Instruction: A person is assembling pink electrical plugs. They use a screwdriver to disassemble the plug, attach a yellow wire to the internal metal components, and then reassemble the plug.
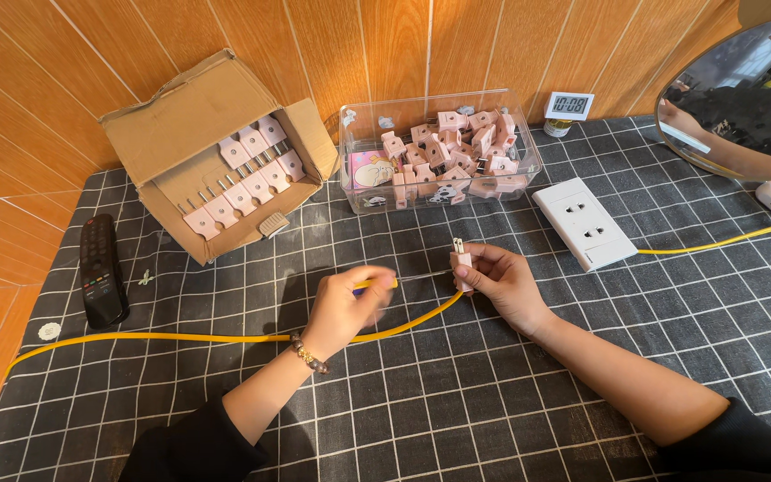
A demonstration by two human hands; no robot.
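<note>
On checked cloth, right hand [500,284] pinches pink plug [462,264]; left hand [347,308] grips screwdriver [375,285]

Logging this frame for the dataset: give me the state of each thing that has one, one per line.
left hand: closed on a yellow-handled tool
right hand: pinching a pink plug, prongs up
yellow cable: lying on the cloth, running to the plug
cardboard box: open, tipped on its side, plugs in rows
clear bin: open, filled with loose pink plugs
white socket strip: nothing plugged in
digital clock: display on
</note>
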